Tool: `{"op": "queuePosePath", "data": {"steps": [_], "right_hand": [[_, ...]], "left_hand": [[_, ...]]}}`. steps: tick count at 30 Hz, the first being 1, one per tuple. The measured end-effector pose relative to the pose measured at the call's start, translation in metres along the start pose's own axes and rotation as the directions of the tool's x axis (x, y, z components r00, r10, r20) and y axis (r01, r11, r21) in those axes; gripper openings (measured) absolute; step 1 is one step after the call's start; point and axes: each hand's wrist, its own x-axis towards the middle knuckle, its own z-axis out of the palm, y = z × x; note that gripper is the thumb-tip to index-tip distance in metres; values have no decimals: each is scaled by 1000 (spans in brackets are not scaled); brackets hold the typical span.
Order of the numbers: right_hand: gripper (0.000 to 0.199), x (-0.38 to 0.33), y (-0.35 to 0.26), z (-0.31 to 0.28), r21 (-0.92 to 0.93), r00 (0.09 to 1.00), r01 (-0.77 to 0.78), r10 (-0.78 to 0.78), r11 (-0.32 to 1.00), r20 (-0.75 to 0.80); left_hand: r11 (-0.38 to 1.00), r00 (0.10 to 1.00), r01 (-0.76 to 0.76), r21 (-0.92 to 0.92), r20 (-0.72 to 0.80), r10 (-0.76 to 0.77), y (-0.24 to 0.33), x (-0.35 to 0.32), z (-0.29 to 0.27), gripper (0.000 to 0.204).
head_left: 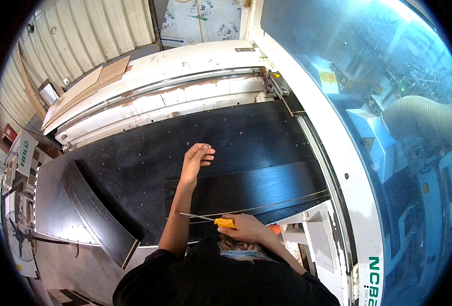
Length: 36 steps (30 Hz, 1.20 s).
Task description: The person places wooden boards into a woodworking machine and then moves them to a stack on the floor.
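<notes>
My right hand (244,228) grips the yellow handle of a screwdriver (225,223) close to my body. Its thin metal shaft points left and crosses my left forearm. Further out, my left hand (198,157) is raised over the black machine bed (149,153), with its fingers curled in and the thumb against them. Whether anything small sits between them I cannot make out. Below and to the right of that hand lies a dark wood-grain board (267,184), flat on the bed, with a pale line along its near side.
A second dark narrow panel (101,214) lies slanted at the left, its near end past the bed's edge. A metal rail (324,168) and a white machine frame with a blue clear cover (333,92) border the right. Thin brown sheets (91,84) rest at the far left. A fan (19,237) stands lower left.
</notes>
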Motion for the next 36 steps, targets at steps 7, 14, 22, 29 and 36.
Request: {"op": "queuePosePath", "data": {"steps": [7,14,22,29,36], "right_hand": [[64,-4,-11,-13,1,995,-28,27,1000,95],[66,-8,0,-9,13,998,-44,44,999,-47],[69,-9,1,-12,55,997,-68,70,996,-24],[72,-6,4,-8,64,990,-98,104,993,-92],[71,-6,3,-12,40,996,-24,27,999,-81]], "left_hand": [[999,1000,-1,-36,20,1,2,-4,1,21],[1000,1000,-8,1,8,8,6,-3,1,22],[1000,999,-11,-17,31,11,7,-1,3,22],[1000,999,-19,-6,38,19,6,-3,2,21],[1000,999,-27,-12,19,27,6,0,-2,23]]}}
